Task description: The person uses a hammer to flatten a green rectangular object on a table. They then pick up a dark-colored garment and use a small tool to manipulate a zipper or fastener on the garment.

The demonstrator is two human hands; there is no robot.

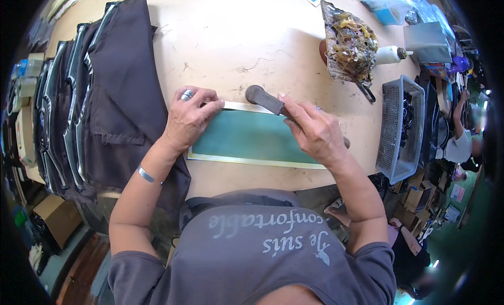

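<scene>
On the pale worktable in front of me lies a green rectangular panel with a cream and yellow border. My left hand has its fingers curled and pressed together at the panel's far left corner, gripping the edge; the fingertips are partly hidden. In my right hand is a hammer, held by its handle. Its rounded dark head is over or just beyond the panel's far edge; whether it touches cannot be made out. The right forearm crosses near the panel's right end.
Dark fabric pieces with pale-edged parts overlap at left. At far right are a crusted, glue-covered block, a white squeeze bottle and a grey plastic basket of dark items. Other people are beyond the table at right.
</scene>
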